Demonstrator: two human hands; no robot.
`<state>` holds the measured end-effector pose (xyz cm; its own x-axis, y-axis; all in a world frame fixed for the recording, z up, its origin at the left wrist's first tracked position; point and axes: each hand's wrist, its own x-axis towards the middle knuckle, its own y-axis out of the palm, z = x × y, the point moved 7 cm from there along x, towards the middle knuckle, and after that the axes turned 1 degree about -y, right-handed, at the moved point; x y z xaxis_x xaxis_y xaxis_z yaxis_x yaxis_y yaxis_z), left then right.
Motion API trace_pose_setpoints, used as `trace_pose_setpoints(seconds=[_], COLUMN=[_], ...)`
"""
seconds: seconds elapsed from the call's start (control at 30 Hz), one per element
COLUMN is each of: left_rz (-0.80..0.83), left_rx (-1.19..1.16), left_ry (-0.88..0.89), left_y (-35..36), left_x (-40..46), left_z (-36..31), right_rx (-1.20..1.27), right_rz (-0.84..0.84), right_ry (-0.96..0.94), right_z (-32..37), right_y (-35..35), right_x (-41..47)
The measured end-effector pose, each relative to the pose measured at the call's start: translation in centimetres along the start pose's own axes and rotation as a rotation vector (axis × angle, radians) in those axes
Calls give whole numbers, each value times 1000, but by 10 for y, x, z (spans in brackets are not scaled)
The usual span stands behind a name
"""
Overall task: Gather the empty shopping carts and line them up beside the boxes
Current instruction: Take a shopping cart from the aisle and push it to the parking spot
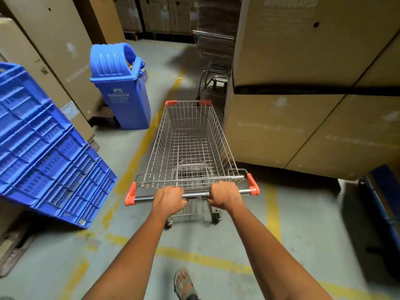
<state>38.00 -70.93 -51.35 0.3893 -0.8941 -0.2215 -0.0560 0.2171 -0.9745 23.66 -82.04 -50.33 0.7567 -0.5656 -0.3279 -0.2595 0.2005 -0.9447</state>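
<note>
Both hands are closed on the handle bar (194, 195) of an empty wire shopping cart (188, 146). The left hand (169, 199) wraps the bar left of centre, fingers curled over the top and clamped on it. The right hand (225, 194) grips right of centre in the same manner, fingers closed round the bar. A short stretch of bare chrome shows between the two fists; orange end caps (130, 194) sit outboard of each hand.

Ahead of the fingers the cart basket extends away from the person, with nothing in it, its far rim carrying two orange corner pieces. To the right of the right-hand fingers, just beside the basket, stands a stack of large cardboard boxes (303, 105). Beyond the cart's far end, against the same boxes, a second cart (213, 68) is partly visible, dim and partly hidden.

To the left of the left-hand fingers, well apart, lies a tilted stack of blue plastic crates (43, 152). Farther ahead on that side stands a blue lidded bin (121, 87). Yellow floor lines (138, 152) run under and beside the cart. Below the forearms, one sandalled foot (184, 283) shows on the concrete floor.
</note>
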Motion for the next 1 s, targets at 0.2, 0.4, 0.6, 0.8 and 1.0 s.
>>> trace_pose_setpoints(seconds=[0.2, 0.4, 0.6, 0.8, 1.0], left_rz=[-33, -29, -10, -7, -23], left_rx=[34, 60, 91, 105, 156], left_ry=[-8, 28, 121, 305, 500], left_y=[22, 27, 36, 41, 49], left_x=[-71, -133, -162, -174, -199], left_z=[-21, -40, -32, -24, -15], right_rx=[20, 48, 80, 156, 173], right_rz=[-41, -24, -19, -42, -51], right_ry=[-10, 22, 143, 359, 546], right_z=[20, 37, 66, 95, 143], right_y=[22, 44, 62, 73, 86], right_x=[-80, -143, -180, -211, -256])
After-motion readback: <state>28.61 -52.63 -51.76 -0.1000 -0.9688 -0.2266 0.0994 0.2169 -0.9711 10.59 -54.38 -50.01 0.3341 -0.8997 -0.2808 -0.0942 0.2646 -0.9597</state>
